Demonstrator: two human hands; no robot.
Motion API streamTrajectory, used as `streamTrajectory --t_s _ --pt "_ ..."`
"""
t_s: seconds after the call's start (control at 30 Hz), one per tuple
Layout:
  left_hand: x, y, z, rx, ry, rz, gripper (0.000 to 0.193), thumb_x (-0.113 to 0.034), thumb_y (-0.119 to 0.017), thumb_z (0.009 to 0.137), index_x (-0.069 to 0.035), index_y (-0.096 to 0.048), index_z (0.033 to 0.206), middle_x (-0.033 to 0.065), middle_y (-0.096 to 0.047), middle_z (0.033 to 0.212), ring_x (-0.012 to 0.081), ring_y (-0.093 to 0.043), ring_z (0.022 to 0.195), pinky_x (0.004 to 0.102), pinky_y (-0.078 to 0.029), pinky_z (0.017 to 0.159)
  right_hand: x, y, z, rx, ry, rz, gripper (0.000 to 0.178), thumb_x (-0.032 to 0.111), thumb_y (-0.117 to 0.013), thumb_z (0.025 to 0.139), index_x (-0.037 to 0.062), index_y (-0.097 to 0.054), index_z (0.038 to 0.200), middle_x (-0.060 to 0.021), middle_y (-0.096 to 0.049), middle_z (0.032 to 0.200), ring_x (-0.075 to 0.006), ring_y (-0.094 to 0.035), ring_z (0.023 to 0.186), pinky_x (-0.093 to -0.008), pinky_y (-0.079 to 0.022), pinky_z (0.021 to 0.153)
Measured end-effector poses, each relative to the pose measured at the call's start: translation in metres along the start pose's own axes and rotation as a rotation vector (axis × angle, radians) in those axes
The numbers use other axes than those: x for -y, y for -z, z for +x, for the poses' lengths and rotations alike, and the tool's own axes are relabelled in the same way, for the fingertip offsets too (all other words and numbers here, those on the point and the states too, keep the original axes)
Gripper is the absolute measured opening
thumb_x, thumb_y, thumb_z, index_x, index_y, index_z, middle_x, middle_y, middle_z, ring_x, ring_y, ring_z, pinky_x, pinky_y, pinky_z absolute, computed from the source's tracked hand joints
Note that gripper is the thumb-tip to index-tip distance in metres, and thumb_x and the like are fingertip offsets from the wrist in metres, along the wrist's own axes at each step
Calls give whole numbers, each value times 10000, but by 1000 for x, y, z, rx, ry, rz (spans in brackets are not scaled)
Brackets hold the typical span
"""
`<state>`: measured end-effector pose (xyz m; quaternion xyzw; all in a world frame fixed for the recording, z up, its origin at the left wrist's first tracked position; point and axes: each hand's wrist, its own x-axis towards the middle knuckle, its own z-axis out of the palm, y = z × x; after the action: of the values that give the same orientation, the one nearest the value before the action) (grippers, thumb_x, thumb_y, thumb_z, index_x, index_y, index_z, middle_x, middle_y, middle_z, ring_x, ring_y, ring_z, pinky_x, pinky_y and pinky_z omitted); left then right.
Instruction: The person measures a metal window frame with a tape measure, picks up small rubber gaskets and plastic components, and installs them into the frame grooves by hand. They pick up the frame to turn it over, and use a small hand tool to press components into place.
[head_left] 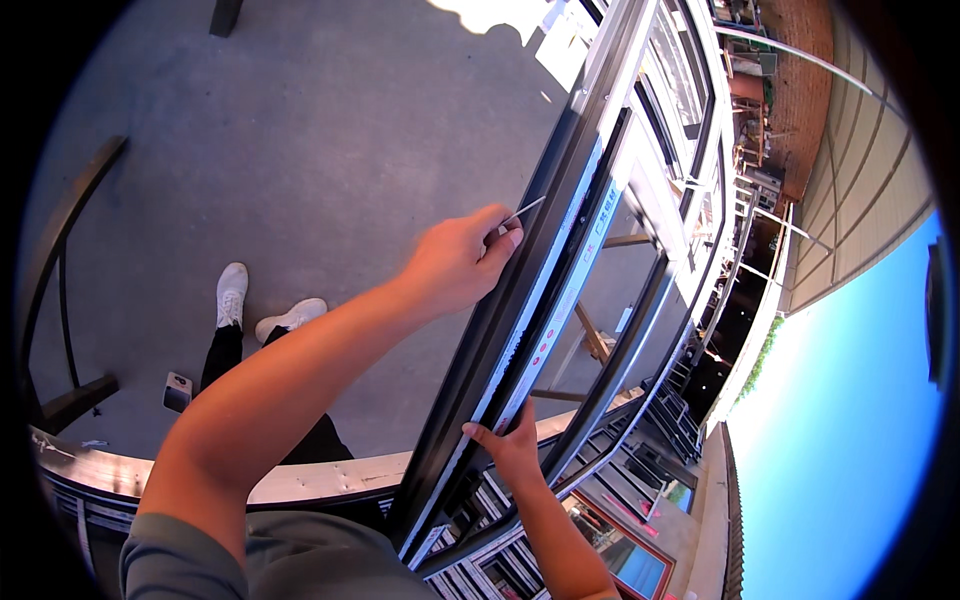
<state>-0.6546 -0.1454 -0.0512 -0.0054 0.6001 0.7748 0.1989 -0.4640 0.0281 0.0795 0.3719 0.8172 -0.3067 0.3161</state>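
A long dark metal frame (450,400), apparently a window or door frame, runs diagonally up the middle of the view. Strips of blue-white printed film (570,285) cover part of its profile. My left hand (465,255) is closed in a pinch around a thin silvery metal rod (528,208), whose far end lies against the frame's left edge; its exact kind cannot be made out. Lower down, my right hand (512,450) grips the frame's inner side. Its thumb lies across the profile, and the other fingers are partly hidden behind it.
A wooden beam (300,480) crosses below the frame. At left stands a dark curved metal support (75,230). A phone (177,392) lies on the grey floor near my white shoes (231,290). More frames (690,100) stand beyond, at upper right.
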Motion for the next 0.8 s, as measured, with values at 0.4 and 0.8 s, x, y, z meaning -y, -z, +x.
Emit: streamTrajectory --t_s 0.4,0.8 --pt "-55 -19 91 10 -211 646 579 -294 -753 872 -172 -609 1420 146 -574 1222 281 -694 956 397 -569 782 -5 -11 -13 -220 -12 -112 1206 424 -976 721 22 -235 1583 -247 -565 1404 -375 -603 1279 -447 -509 1084" --pt "-78 -25 118 190 -131 889 574 -382 -789 793 -159 -704 1315 153 -567 1182 304 -712 1020 412 -583 820 -9 -3 -19 -211 37 48 1160 354 -986 723 14 -275 1573 -216 -575 1379 -331 -618 1255 -434 -516 1073"
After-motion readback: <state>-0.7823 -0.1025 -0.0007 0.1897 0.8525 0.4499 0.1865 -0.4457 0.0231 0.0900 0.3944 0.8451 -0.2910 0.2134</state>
